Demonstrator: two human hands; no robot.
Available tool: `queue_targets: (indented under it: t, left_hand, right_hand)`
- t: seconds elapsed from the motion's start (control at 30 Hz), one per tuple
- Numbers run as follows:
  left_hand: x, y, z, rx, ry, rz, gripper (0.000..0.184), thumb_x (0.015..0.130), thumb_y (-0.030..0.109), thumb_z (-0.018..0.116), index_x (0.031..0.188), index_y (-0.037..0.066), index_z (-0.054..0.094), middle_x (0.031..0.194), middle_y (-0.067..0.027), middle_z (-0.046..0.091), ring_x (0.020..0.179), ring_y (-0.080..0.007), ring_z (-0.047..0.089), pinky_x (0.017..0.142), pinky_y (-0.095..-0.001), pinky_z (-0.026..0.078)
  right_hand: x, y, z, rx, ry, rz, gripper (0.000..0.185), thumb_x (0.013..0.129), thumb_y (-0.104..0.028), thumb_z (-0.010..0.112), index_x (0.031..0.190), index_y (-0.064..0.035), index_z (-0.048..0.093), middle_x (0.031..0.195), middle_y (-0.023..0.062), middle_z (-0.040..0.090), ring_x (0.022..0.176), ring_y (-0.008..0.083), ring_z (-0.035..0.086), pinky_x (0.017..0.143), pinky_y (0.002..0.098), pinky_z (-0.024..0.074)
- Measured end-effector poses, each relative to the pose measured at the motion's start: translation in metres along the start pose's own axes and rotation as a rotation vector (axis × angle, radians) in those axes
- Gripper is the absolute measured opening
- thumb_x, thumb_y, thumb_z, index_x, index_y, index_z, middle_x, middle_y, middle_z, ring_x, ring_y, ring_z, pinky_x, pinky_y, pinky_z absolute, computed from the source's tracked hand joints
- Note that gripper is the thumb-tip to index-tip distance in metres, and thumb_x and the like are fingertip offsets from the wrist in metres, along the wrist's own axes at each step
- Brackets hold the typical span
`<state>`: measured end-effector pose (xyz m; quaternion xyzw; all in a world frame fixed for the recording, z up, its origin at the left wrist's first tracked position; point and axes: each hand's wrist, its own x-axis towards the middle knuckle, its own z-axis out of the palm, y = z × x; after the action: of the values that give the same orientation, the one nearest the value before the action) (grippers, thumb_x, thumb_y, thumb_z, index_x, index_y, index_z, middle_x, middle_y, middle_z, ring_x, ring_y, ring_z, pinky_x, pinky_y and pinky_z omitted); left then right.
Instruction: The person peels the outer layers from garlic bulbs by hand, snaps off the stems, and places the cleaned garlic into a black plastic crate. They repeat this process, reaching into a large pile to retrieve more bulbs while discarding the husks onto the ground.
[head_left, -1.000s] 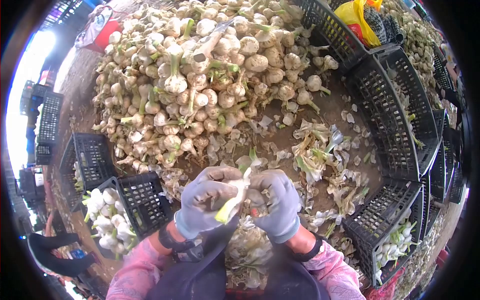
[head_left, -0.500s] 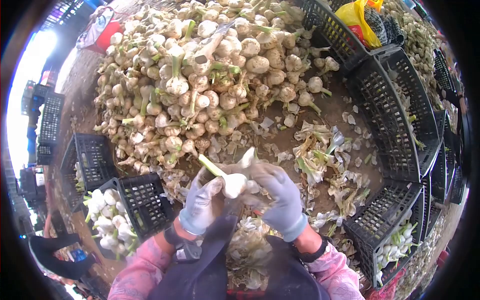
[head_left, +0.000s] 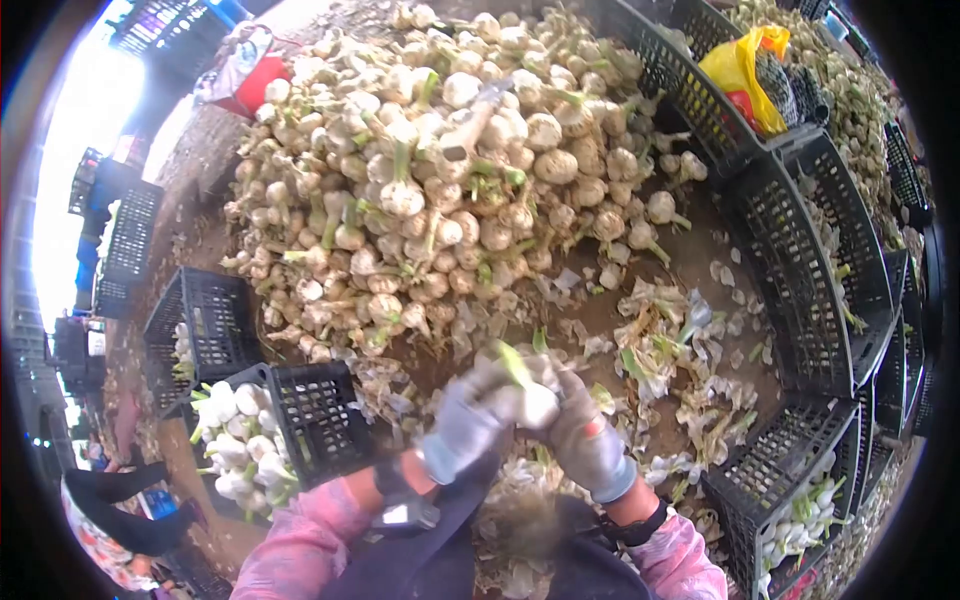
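In front of my lap, a pale garlic bulb [head_left: 538,406] with a green stem is between my hands, blurred by motion. My left hand [head_left: 468,415], in a grey-white glove, is closed around its left side. My right hand [head_left: 592,440], gloved likewise, presses curled fingers on its right side. A small red spot shows by the right fingers; I cannot make out what it belongs to. Beyond both hands rises a heap of unpeeled garlic [head_left: 400,240]. A blade-like tool with a wooden handle [head_left: 468,138] lies on it.
A black crate of cleaned garlic [head_left: 312,412] stands to the left. More black crates [head_left: 785,265] line the right side, one low crate [head_left: 775,450] with garlic beside it. Loose skins [head_left: 660,340] litter the ground. A red bucket [head_left: 258,85] and a yellow bag [head_left: 752,75] are farther back.
The whole view has shifted. My right hand has come in against the bulb, which was held mainly in my left hand, and both hands are now closer together.
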<state>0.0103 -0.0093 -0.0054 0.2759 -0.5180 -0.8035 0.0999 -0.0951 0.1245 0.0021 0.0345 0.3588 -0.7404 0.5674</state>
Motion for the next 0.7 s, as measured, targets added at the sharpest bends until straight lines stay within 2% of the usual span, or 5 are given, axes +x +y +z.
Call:
queue_targets:
  t: [0.1, 0.2, 0.33, 0.57, 0.7]
  left_hand:
    - [0.039, -0.002, -0.026, 0.819, -0.044, 0.537, 0.049, 0.092, 0.037, 0.067, 0.13, 0.01, 0.056, 0.143, -0.0163, 0.047, 0.137, -0.0326, 0.04, 0.113, -0.0482, 0.033]
    - [0.097, 0.028, -0.086, 0.856, 0.543, 0.602, 0.045, 0.09, 0.026, 0.068, 0.128, 0.007, 0.052, 0.137, -0.0133, 0.048, 0.127, -0.0301, 0.047, 0.112, -0.0444, 0.035]
    - [0.147, 0.082, -0.118, 1.41, 0.882, 0.536, 0.056, 0.08, 0.035, 0.076, 0.123, 0.006, 0.054, 0.125, -0.0141, 0.05, 0.125, -0.0302, 0.043, 0.11, -0.0438, 0.033]
    - [0.148, 0.085, -0.111, 1.571, 0.742, 0.58, 0.066, 0.065, 0.041, 0.087, 0.115, 0.007, 0.059, 0.127, -0.0136, 0.057, 0.128, -0.0305, 0.044, 0.112, -0.047, 0.029]
    - [0.084, 0.044, -0.06, 0.973, 0.21, 0.626, 0.06, 0.066, 0.028, 0.087, 0.112, 0.007, 0.056, 0.116, -0.013, 0.061, 0.106, -0.0312, 0.061, 0.094, -0.0432, 0.049]
  right_hand:
    - [-0.008, -0.009, -0.044, 0.548, 0.008, 0.202, 0.065, 0.089, -0.059, 0.059, 0.131, -0.0111, 0.052, 0.116, 0.0071, 0.061, 0.105, 0.0257, 0.06, 0.077, 0.0348, 0.0516]
    - [-0.052, -0.054, -0.056, 0.531, 0.431, -0.23, 0.039, 0.085, -0.038, 0.07, 0.11, -0.0091, 0.061, 0.091, 0.0054, 0.065, 0.079, 0.018, 0.065, 0.064, 0.0279, 0.0563]
    - [-0.178, -0.097, -0.187, 0.812, -0.042, -0.932, 0.041, 0.095, -0.02, 0.058, 0.135, -0.01, 0.053, 0.114, 0.0083, 0.067, 0.09, 0.0166, 0.066, 0.079, 0.0365, 0.0563]
    - [-0.096, -0.081, -0.091, 0.35, 0.167, -0.346, 0.041, 0.089, -0.051, 0.065, 0.086, -0.0104, 0.061, 0.085, 0.0018, 0.066, 0.078, 0.0076, 0.061, 0.065, 0.0246, 0.0483]
    - [-0.022, -0.048, -0.024, -0.4, 0.238, -0.175, 0.042, 0.092, -0.027, 0.068, 0.125, -0.0025, 0.061, 0.112, 0.0102, 0.068, 0.083, 0.0142, 0.066, 0.073, 0.0243, 0.0539]
